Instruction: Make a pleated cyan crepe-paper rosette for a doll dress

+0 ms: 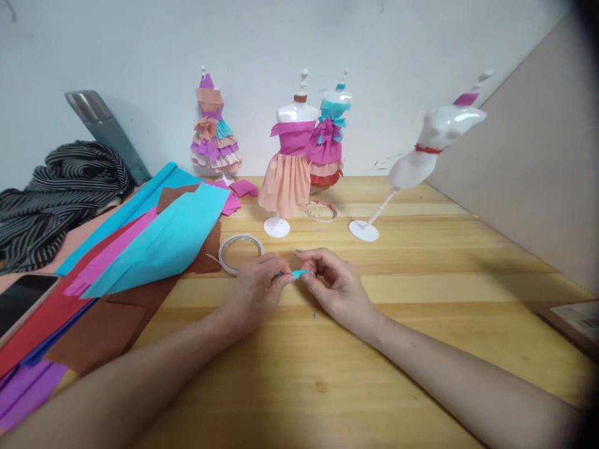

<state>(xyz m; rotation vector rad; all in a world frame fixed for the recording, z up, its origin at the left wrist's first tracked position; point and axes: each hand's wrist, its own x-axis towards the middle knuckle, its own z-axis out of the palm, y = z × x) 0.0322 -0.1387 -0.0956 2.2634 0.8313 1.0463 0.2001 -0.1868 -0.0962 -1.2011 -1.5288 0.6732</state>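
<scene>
Between my two hands is a small strip of turquoise crepe paper (300,274), held just above the wooden table. My left hand (256,288) pinches its left end, and the fingers hide part of it. At the other end, my right hand (336,288) grips the strip with thumb and fingers closed. A roll of double-sided tape (221,257) lies just behind my left hand, its loose end sticking out leftward. On the table below the strip sits a tiny blue scrap (315,315).
Crepe paper sheets (159,240) in several colours cover the left side, beside a phone (28,305) and striped cloth (70,187). Behind my hands stand paper-dressed mannequins (292,143), a bare white mannequin (416,165) and a flat ring (321,211). A box (575,321) is at right.
</scene>
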